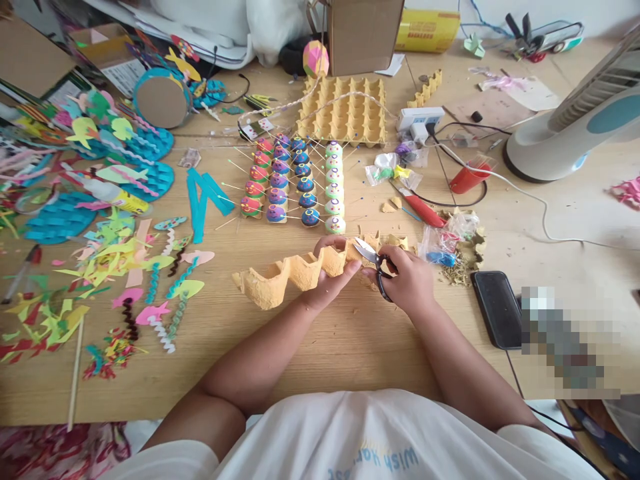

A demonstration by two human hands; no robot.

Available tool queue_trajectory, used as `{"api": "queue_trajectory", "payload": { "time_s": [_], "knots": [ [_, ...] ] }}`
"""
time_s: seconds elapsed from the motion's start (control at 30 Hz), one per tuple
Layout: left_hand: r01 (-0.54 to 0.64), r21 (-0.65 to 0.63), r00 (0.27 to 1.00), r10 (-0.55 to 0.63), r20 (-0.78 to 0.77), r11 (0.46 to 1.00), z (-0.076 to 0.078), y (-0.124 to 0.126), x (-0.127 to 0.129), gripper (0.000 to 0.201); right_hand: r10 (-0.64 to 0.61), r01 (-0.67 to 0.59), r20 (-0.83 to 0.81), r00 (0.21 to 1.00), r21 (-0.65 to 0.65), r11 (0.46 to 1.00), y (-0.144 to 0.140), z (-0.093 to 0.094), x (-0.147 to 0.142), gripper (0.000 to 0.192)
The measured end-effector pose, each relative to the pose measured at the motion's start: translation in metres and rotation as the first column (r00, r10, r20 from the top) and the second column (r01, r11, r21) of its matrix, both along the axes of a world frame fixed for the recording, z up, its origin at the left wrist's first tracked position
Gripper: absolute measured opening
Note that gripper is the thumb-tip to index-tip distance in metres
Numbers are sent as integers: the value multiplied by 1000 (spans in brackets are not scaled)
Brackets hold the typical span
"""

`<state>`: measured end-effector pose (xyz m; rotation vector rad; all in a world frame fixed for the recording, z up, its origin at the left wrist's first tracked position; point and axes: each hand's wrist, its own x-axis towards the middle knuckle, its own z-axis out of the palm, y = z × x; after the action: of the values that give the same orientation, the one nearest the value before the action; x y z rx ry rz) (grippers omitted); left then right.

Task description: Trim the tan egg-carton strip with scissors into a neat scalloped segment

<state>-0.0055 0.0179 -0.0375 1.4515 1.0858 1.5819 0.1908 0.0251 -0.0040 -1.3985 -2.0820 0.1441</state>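
My left hand (332, 275) is closed around a strip of tan egg carton (267, 287), whose cups stretch out to the left above the table. In my right hand (411, 280) is a pair of scissors (383, 275) with black handles. Their blades lie against the strip's right part, just beyond my left fingers. More carton pieces (395, 241) lie behind the scissors and are partly hidden by my right hand. Beyond the strip stand rows of painted carton cups, among them blue ones (306, 183) and white ones (335, 190), with pins sticking out.
A whole egg tray (345, 110) lies at the back. Paper fish (153, 312) and cut scraps cover the left side. To the right are a red cup (470, 177), a phone (497, 309), a power strip (420, 119) with cables, and a white fan (560, 133).
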Motion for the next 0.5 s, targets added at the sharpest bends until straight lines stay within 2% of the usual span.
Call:
{"api": "queue_trajectory", "payload": {
  "time_s": [0.17,0.37,0.5],
  "knots": [
    [0,15,1000,0,-9,1000,4,-1,0,39,-5,3,19,1000,105,995,2,-4,1,47],
    [-22,-13,999,21,-46,1000,0,-1,-2,41,-37,33,45,998,102,994,3,-6,1,53],
    [-22,-6,999,22,-33,1000,4,-2,-2,39,-27,21,44,999,123,992,3,-6,1,51]
  ]
}}
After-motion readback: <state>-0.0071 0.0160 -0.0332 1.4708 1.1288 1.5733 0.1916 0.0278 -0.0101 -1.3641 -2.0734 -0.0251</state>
